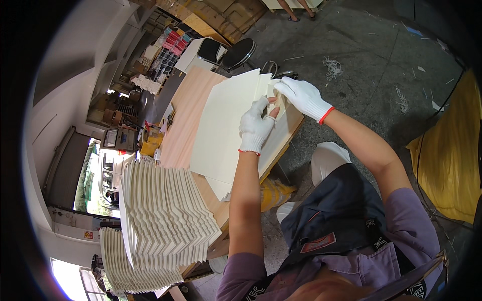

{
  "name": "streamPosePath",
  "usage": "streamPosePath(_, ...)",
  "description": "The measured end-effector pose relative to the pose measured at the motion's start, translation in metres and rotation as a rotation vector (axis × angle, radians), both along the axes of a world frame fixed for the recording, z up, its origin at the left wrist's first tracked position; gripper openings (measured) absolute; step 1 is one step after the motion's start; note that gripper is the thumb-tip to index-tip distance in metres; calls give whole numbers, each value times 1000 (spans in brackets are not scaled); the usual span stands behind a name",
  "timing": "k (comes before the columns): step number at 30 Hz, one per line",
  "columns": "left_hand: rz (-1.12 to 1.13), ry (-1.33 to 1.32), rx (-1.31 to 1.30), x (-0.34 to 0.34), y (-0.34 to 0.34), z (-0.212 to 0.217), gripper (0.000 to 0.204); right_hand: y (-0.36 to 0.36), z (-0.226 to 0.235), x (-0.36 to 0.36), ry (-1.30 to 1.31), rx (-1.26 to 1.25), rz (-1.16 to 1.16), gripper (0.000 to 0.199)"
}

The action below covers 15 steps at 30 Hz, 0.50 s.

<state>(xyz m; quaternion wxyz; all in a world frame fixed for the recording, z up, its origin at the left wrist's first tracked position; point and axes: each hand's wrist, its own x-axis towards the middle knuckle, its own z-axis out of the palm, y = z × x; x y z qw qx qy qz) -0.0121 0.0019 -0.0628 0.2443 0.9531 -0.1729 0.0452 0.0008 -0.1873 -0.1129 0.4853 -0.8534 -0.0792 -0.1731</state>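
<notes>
A flat off-white cardboard sheet with cut flaps lies on the wooden table in front of me. My left hand, in a white knitted glove with bare thumb and finger tips, is closed at a small flap on the sheet's right end. My right hand, gloved in white with a red cuff, bends its fingers over the same end from the far right. Both hands almost meet there, and the fold between them is partly hidden by the fingers. Another sheet edge shows beneath the near corner.
A tall stack of folded cardboard pieces stands at the table's near left. Bare wood-grain tabletop shows beyond the sheet. A yellow tape-covered box sits at the left edge. Past the table are a black stool and floor scraps; a yellow sack is at right.
</notes>
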Motion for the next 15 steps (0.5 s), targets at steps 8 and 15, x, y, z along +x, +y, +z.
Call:
streamPosePath(8, -36, -61, -150, 0, 2, -4, 29, 0, 7, -5, 43, -31, 13, 49)
streamPosePath(15, -66, -158, -1, -1, 2, -5, 33, 0, 1, -2, 22, -24, 4, 48)
